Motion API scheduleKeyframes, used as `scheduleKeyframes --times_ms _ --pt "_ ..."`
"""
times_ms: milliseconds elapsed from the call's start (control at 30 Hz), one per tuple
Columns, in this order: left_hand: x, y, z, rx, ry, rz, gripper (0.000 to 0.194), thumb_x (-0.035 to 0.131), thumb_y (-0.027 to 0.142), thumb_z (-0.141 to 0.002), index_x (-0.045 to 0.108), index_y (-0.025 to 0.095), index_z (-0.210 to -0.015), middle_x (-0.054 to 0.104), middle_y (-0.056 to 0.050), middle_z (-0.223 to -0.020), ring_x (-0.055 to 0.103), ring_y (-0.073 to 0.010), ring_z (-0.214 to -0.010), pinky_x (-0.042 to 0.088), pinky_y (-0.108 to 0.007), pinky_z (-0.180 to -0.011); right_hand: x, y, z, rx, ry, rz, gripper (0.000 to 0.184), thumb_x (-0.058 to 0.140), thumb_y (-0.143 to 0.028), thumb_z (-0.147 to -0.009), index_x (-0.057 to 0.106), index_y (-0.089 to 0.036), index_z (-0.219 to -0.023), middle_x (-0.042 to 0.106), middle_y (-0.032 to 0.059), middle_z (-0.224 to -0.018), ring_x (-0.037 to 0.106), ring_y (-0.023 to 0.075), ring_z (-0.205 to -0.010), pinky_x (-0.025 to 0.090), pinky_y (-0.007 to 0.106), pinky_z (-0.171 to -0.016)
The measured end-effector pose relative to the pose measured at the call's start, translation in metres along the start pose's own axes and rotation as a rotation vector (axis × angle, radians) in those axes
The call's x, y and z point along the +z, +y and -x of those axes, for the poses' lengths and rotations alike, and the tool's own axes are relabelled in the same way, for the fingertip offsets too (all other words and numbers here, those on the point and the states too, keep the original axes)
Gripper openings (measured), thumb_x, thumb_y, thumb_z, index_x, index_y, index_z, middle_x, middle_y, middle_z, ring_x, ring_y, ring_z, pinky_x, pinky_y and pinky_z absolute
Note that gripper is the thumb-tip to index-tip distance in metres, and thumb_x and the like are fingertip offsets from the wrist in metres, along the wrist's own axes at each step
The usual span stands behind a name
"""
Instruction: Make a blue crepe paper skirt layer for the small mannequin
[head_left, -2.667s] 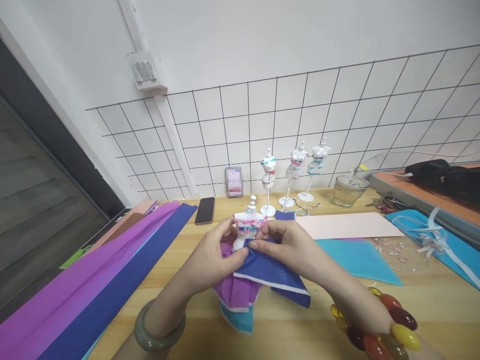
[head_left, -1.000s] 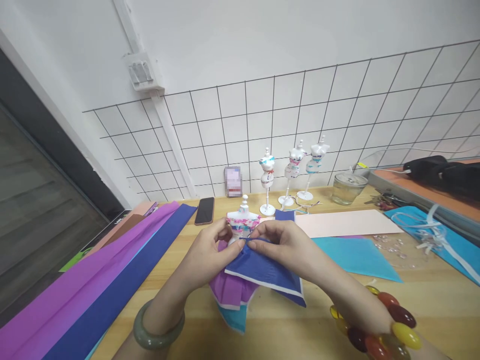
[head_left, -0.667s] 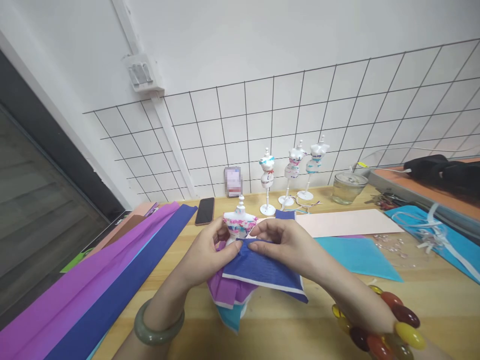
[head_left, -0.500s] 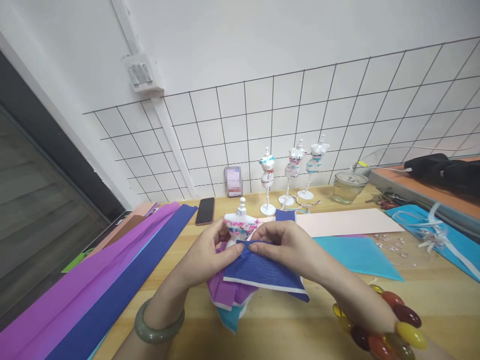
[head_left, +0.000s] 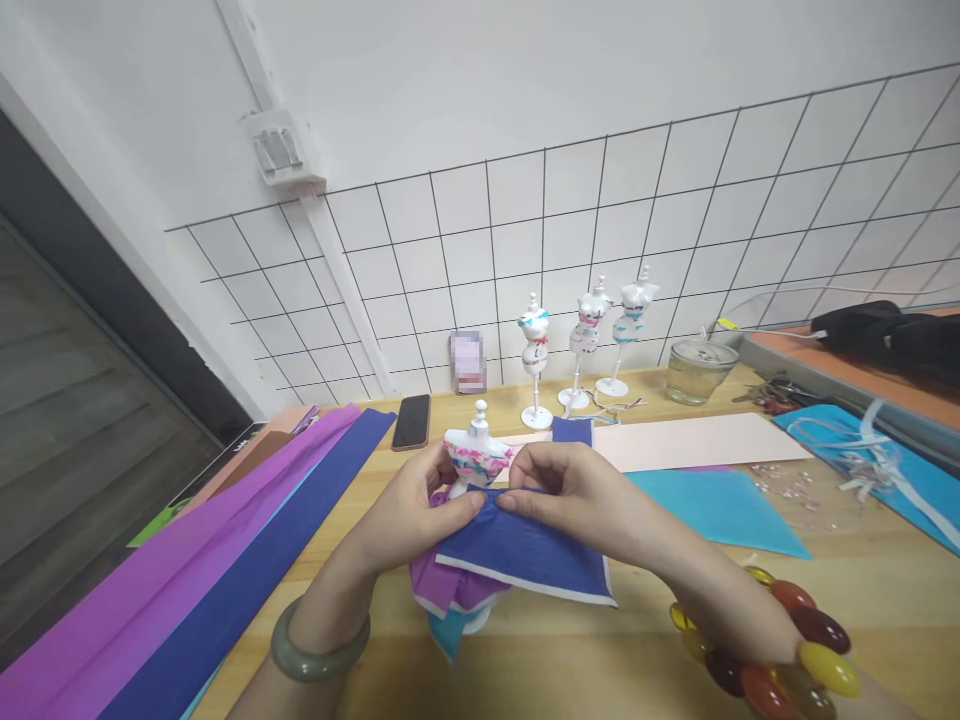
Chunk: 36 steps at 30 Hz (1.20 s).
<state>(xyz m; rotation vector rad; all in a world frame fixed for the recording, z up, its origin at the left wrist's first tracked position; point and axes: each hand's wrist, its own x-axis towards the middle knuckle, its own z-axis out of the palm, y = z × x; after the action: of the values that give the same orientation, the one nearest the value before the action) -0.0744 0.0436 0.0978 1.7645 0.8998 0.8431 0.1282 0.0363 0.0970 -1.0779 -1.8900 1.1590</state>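
A small white dress-form mannequin (head_left: 478, 452) with a pink and teal painted bust stands between my hands. Below its waist hang purple crepe paper (head_left: 435, 583) and a teal layer (head_left: 448, 633) with a white edge. Dark blue crepe paper (head_left: 536, 550), white along its lower edge, lies across the front of the waist. My left hand (head_left: 424, 505) wraps the mannequin's side, its thumb pressing the blue paper's top edge. My right hand (head_left: 559, 488) pinches that same edge between thumb and fingers, slightly to the right. The mannequin's waist is hidden behind the paper and fingers.
Three more mannequins (head_left: 535, 350) stand at the back beside a glass (head_left: 701, 370). Two phones, one flat (head_left: 412, 422), are near the wall. Long crepe paper strips (head_left: 247, 560) cover the left; pale pink paper (head_left: 697, 443), a turquoise sheet (head_left: 712, 510) and clear beads (head_left: 795, 490) lie right.
The mannequin has tilted and shifted slightly left. The blue paper has swung a little leftward and flatter across the purple layer, both hands still gripping its top edge.
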Motion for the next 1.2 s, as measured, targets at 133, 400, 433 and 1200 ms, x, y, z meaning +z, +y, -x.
scheduleKeyframes --times_ms 133,400,433,1200 --pt "0.0 0.0 0.001 -0.001 -0.017 -0.016 0.028 0.06 0.024 -0.081 0.052 0.016 -0.106 0.06 -0.009 -0.108 0.056 -0.0217 -0.101 0.044 -0.034 -0.088 0.0 0.002 0.001 -0.012 -0.038 0.025 0.023 0.062 -0.037 -0.079 0.055 -0.017 -0.072 0.04 -0.0058 -0.06 0.035 0.008 -0.055 0.027 0.021 -0.049" --pt "0.0 0.003 0.002 0.004 0.032 -0.094 0.029 0.06 0.023 -0.079 0.055 0.017 -0.107 0.062 -0.008 -0.106 0.057 -0.0208 -0.099 0.044 -0.033 -0.089 -0.004 0.001 0.004 -0.058 -0.122 0.013 0.026 0.056 -0.042 -0.084 0.064 -0.017 -0.081 0.051 -0.003 -0.063 0.041 0.0092 -0.056 0.032 0.022 -0.05" --pt "0.0 0.003 0.002 0.006 0.038 -0.099 0.029 0.06 0.023 -0.079 0.055 0.017 -0.107 0.062 -0.008 -0.106 0.057 -0.021 -0.099 0.044 -0.033 -0.089 -0.005 -0.001 0.004 -0.076 -0.12 0.024 0.026 0.056 -0.041 -0.084 0.065 -0.017 -0.082 0.054 -0.0018 -0.066 0.044 0.0099 -0.058 0.034 0.022 -0.052" --pt "0.0 0.006 0.002 0.02 -0.026 -0.132 0.024 0.058 0.024 -0.08 0.057 0.016 -0.103 0.063 -0.008 -0.101 0.057 -0.0208 -0.093 0.043 -0.035 -0.088 0.0 -0.002 0.003 -0.135 0.01 0.058 0.017 0.059 -0.033 -0.083 0.063 -0.018 -0.077 0.061 0.0004 -0.075 0.053 0.0129 -0.07 0.041 0.024 -0.062"
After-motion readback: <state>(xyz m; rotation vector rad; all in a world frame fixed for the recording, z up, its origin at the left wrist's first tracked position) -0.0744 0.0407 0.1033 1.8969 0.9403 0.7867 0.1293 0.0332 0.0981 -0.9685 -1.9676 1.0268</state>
